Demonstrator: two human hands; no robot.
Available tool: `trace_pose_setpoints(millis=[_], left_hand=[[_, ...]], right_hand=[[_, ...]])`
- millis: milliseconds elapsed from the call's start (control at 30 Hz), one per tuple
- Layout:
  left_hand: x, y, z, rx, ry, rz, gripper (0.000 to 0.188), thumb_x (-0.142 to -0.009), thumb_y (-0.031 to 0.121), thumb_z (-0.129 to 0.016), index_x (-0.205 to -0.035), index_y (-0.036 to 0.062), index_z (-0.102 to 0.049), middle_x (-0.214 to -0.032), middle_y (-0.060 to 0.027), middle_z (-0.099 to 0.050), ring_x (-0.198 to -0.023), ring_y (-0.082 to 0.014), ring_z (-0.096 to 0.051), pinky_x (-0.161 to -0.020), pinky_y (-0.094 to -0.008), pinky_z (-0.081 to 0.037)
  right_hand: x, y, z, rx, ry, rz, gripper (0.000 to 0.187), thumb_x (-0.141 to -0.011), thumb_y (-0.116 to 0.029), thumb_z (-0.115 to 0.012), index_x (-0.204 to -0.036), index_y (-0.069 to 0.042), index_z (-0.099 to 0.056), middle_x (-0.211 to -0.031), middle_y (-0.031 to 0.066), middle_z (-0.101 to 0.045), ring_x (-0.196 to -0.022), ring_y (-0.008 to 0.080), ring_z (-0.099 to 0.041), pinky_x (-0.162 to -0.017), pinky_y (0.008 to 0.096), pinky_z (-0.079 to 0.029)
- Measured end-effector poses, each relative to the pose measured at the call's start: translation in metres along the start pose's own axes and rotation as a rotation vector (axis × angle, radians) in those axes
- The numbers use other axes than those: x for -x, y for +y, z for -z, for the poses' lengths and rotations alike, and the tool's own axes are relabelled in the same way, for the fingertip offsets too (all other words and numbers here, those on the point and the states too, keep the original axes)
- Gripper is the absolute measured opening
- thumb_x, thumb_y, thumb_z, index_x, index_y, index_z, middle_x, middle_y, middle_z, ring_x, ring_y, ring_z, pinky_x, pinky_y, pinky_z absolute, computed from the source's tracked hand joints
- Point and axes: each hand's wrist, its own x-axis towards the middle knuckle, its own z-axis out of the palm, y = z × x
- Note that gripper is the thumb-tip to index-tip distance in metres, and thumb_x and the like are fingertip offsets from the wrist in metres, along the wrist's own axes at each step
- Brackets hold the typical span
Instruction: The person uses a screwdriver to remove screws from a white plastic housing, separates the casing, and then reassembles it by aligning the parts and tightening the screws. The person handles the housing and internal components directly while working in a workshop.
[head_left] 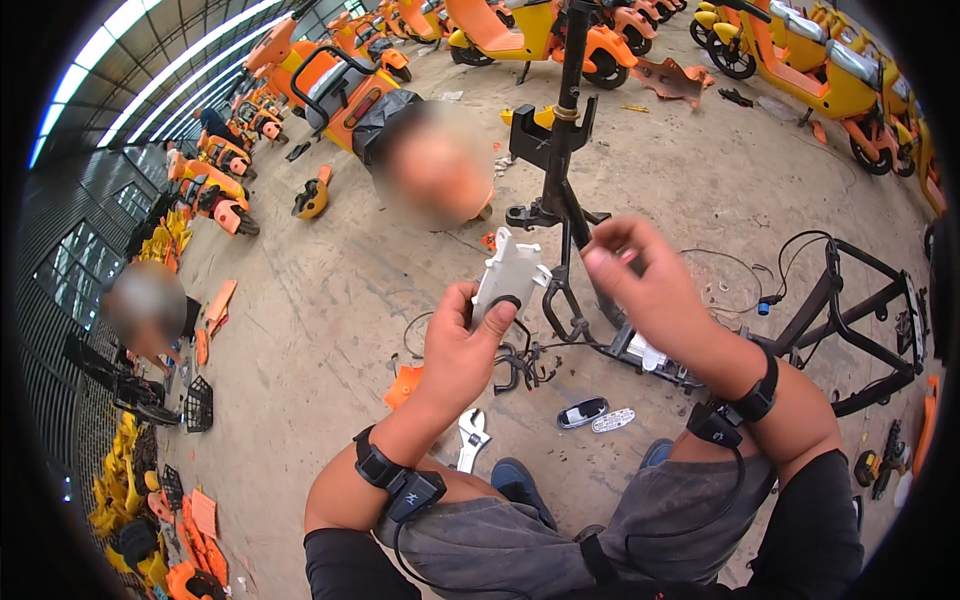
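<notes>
My left hand (462, 335) grips a flat light-grey plastic housing (505, 272) with small tabs along its edges. The thumb presses near a dark round spot at its lower end. To the right, my right hand (640, 275) is raised beside a black scooter frame (572, 215), apart from the housing. Its fingers curl in toward the thumb; anything between them is too small to make out. Below the hands, dark cables (525, 365) hang near the frame's lower part. An adjustable wrench (472, 438) lies by my left leg.
On the floor between my feet lie an open dark case (583, 412) and a white oval piece (614, 420). A black tubular frame (850, 325) is at right, with a drill (868, 467) nearby. Orange-yellow scooters (810, 75) stand beyond. Another person (150, 315) crouches at left near a black basket (199, 404).
</notes>
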Motion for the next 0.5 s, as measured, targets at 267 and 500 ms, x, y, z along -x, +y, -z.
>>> trace_pose_setpoints(millis=[267,500], left_hand=[[0.009,0.007,-0.011,0.259,-0.161,-0.095,0.043,-0.095,0.027,-0.071,-0.121,0.0016,-0.048,-0.110,-0.0060,-0.060,-0.100,-0.0100,-0.057,-0.087,-0.0266,-0.048],[0.014,0.006,-0.008,0.297,-0.208,-0.149,0.045,-0.095,0.024,-0.071,-0.125,0.0026,-0.045,-0.116,-0.0056,-0.058,-0.103,-0.0106,-0.056,-0.090,-0.0281,-0.048]], right_hand=[[0.015,-0.001,-0.026,-0.084,-0.298,-0.082,0.049,-0.092,-0.023,-0.074,-0.131,-0.003,-0.054,-0.109,0.0055,-0.066,-0.091,0.0115,-0.056,-0.082,0.0290,-0.049],[0.022,0.004,-0.037,-0.352,-0.179,0.031,0.041,-0.089,-0.017,-0.078,-0.119,-0.002,-0.055,-0.101,0.0033,-0.064,-0.090,0.0078,-0.056,-0.078,0.0256,-0.049]])
